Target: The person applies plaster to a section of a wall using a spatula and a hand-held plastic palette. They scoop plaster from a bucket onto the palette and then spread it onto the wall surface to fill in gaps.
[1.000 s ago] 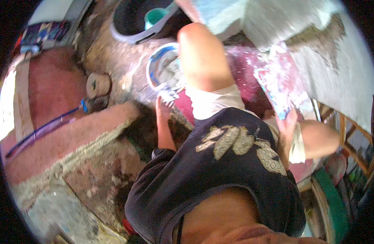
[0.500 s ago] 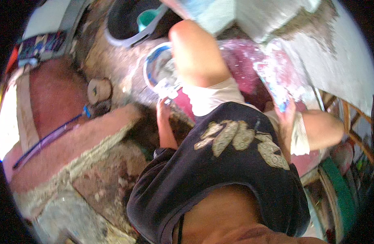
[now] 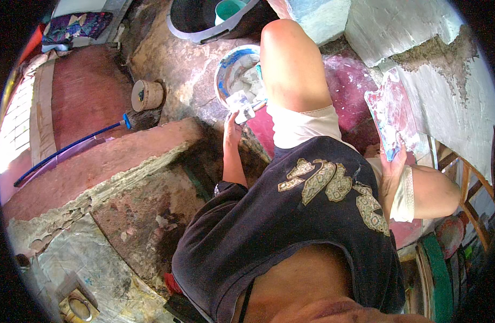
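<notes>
My left hand (image 3: 234, 128) is closed around a small flat scraper (image 3: 240, 106) smeared with white paste. It is held at the near rim of a round white bucket (image 3: 219, 81) with blue smears. Thick greyish-white paste (image 3: 242, 75) lies inside; my knee hides the bucket's right side. My right hand (image 3: 395, 157) grips the lower end of a flat board (image 3: 393, 110), blotched with white paste and blue along its edge. The board tilts upward beside a grey-white wall, above my other knee.
Beyond the bucket stands a large black tub (image 3: 204, 36) with a green container (image 3: 228, 11) inside. To the left are a small pale tub (image 3: 148, 96), a blue-handled brush (image 3: 70, 152) and a rough concrete ledge (image 3: 113, 177). Wooden pieces (image 3: 468, 183) stand at right.
The view has shifted, so the scene sits further right and lower, and it is sharper. Both hands keep hold of the scraper and the board; the board now appears more upright.
</notes>
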A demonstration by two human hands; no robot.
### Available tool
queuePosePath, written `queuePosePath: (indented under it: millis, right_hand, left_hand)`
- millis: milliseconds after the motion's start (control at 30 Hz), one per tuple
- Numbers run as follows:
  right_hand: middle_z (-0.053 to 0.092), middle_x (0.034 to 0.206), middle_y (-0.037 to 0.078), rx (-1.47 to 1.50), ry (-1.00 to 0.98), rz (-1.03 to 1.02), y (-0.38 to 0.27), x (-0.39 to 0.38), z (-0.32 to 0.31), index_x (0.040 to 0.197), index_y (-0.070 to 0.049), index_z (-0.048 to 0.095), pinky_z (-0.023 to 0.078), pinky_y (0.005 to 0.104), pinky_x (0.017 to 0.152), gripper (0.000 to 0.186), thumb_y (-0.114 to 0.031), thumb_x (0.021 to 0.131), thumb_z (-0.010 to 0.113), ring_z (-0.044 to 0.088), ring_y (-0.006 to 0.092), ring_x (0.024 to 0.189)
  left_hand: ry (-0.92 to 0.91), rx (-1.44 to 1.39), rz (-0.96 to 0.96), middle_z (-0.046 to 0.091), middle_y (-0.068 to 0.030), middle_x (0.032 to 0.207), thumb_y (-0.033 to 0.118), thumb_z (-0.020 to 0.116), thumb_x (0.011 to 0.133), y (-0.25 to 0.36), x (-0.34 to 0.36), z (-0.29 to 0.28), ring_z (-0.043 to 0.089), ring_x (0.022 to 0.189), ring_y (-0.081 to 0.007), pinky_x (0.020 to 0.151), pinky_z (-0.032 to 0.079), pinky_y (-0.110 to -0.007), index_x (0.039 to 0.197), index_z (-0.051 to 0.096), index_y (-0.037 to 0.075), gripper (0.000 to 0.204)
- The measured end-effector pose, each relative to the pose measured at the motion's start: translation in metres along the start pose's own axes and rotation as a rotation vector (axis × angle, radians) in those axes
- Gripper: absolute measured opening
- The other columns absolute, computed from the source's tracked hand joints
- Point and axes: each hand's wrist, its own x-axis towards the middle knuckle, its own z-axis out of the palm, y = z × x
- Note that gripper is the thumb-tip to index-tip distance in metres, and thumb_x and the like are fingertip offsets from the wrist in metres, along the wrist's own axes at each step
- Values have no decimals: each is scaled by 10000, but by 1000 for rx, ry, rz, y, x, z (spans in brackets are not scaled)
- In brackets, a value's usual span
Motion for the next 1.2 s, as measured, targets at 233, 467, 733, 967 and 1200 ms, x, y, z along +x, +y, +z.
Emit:
queuePosePath:
  millis: [233,467,733,967,1200]
  right_hand:
    - [546,996,120,13,-19,-7,1,2,-4,993,9,503,428,379,819,268,-144,774,497,530,241,921]
    - [541,997,100,-16,-31,-19,3,-1,-5,1005,-27,501,457,354,757,276,-190,783,498,532,220,903]
    - [564,889,118,15,122,-4,9,-3,3,977,-3,490,483,309,610,256,-160,778,517,563,223,780]
    - [534,988,151,147,-37,169,9,17,-5,1015,15,462,457,379,778,271,-106,775,493,541,258,889]
    - [548,950,137,-34,22,231,5,98,-27,969,-3,488,488,369,710,290,-152,727,550,551,257,859]
  left_hand:
    - [-5,-166,-18,447,-93,1141,350,560,739,2,-10,9,455,1035,-226,810,405,-403,1163,377,81,534]
    - [-6,-170,-42,430,-126,1148,462,475,753,3,-13,9,445,1037,-262,819,399,-432,1183,351,74,592]
    - [580,413,798,477,-95,796,236,414,807,42,-67,88,484,708,-168,544,436,-306,910,447,-19,277]
    - [-688,334,87,461,-156,1041,136,499,808,-3,-143,319,506,937,-241,761,456,-365,1139,295,9,409]
    - [-877,172,-489,486,-114,1054,306,490,779,-142,-45,376,450,1008,-239,890,344,-435,1059,433,25,400]
